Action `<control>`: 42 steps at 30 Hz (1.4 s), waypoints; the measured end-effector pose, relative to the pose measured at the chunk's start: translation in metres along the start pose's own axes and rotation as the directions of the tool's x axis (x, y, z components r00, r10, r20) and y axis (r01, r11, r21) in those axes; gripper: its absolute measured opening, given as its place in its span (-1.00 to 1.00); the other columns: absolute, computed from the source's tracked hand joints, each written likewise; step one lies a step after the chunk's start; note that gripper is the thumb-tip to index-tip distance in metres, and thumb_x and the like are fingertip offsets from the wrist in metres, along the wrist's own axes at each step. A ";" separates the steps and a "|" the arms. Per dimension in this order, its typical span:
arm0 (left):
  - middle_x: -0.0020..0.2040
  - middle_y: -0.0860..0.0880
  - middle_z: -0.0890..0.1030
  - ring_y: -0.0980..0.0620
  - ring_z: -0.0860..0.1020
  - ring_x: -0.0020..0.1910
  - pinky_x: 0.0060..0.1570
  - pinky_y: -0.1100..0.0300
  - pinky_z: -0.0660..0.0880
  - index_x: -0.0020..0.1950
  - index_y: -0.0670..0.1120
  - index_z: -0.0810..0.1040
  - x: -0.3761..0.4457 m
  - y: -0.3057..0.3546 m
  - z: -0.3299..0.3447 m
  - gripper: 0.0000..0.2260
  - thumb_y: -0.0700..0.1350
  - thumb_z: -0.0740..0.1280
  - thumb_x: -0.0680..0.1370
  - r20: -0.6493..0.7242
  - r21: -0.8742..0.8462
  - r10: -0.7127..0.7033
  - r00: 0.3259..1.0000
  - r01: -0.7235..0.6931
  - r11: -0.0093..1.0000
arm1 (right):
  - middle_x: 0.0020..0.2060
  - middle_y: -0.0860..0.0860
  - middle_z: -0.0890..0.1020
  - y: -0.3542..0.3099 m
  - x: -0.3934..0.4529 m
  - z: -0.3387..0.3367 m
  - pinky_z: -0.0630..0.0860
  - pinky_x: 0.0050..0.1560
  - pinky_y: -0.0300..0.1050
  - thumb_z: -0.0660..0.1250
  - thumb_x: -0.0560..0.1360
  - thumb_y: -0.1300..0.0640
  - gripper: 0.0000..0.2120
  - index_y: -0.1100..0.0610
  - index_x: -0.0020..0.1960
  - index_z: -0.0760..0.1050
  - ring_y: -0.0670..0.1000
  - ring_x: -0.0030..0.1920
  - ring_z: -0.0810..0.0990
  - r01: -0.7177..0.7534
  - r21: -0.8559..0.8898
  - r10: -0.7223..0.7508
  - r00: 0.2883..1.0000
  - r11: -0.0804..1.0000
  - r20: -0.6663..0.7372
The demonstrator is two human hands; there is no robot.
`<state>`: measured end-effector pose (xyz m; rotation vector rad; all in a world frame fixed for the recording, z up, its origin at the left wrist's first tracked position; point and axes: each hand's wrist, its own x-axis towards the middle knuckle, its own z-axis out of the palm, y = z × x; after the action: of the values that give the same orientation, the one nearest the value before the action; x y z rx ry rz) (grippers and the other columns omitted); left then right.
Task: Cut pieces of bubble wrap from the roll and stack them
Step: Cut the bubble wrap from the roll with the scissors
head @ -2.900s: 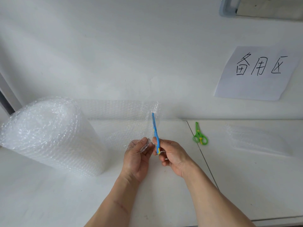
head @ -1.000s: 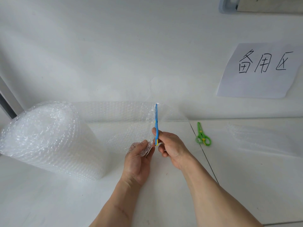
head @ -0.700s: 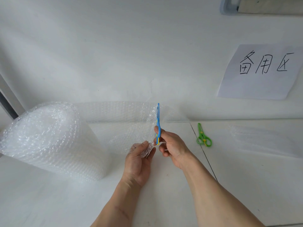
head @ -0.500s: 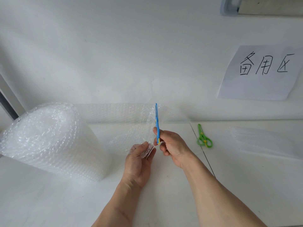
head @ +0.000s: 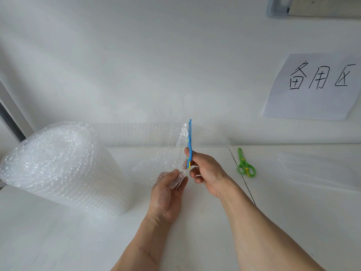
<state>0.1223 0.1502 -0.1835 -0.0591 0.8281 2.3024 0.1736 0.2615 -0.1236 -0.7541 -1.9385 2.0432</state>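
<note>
A big roll of clear bubble wrap point(head: 58, 165) lies on the white table at the left. A loose sheet point(head: 148, 141) runs from it to the right along the wall. My left hand point(head: 168, 188) pinches the near edge of that sheet. My right hand point(head: 207, 173) grips blue scissors point(head: 189, 141), blades pointing up and away with their tips at the sheet's far edge. A flat stack of cut bubble wrap pieces point(head: 316, 169) lies at the right.
Green scissors point(head: 245, 163) lie on the table right of my right hand, beside a seam between two tabletops. A paper sign with handwritten characters point(head: 316, 87) hangs on the white wall. A grey fixture point(head: 277, 6) sits at the top right.
The blue scissors have advanced away from me along the sheet, their tips now higher near its far edge. My left hand keeps its pinch in nearly the same place.
</note>
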 end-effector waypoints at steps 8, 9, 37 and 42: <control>-0.25 -0.11 0.52 -0.03 0.54 -0.16 0.14 0.01 0.51 -0.25 -0.12 0.39 0.000 0.000 0.000 -0.80 -0.34 0.30 0.51 -0.010 -0.008 -0.003 1.000 0.003 1.000 | -0.28 0.01 0.60 -0.009 0.003 -0.003 0.20 -0.42 -0.18 0.38 0.41 -0.27 -0.68 -0.02 -0.11 0.61 -0.03 -0.45 0.30 0.009 0.022 -0.010 1.000 1.000 0.028; -0.25 -0.10 0.52 -0.03 0.54 -0.17 0.13 0.02 0.51 -0.25 -0.12 0.39 0.000 0.000 0.000 -0.80 -0.34 0.30 0.51 -0.014 -0.008 -0.003 1.000 0.003 1.000 | -0.29 0.01 0.60 -0.008 0.003 -0.003 0.19 -0.43 -0.18 0.39 0.42 -0.25 -0.70 -0.02 -0.11 0.61 -0.03 -0.45 0.29 0.016 0.023 -0.016 1.000 1.000 0.023; -0.25 -0.07 0.59 -0.02 0.59 -0.15 0.16 -0.01 0.51 -0.19 -0.08 0.43 0.003 0.002 0.003 -0.84 -0.20 0.32 0.57 -0.061 -0.031 0.020 0.998 -0.022 0.999 | -0.31 0.04 0.60 0.006 -0.001 -0.012 0.28 -0.43 -0.20 0.46 0.44 -0.10 -0.72 0.13 -0.12 0.56 -0.06 -0.45 0.34 -0.065 0.094 0.066 0.998 0.993 -0.010; -0.19 -0.06 0.59 -0.01 0.57 -0.16 0.08 0.02 0.54 -0.02 -0.12 0.51 0.007 0.007 0.009 -0.93 -0.13 0.35 0.57 -0.176 -0.035 0.013 0.984 -0.019 0.999 | -0.28 0.08 0.60 0.011 -0.009 -0.016 0.45 -0.36 -0.20 0.42 0.49 0.01 -0.77 0.18 -0.10 0.52 -0.07 -0.41 0.45 -0.111 0.128 0.101 0.992 0.986 0.082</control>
<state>0.1141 0.1560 -0.1748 -0.2764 0.8772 2.3521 0.1912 0.2696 -0.1326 -0.7753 -1.8143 2.2688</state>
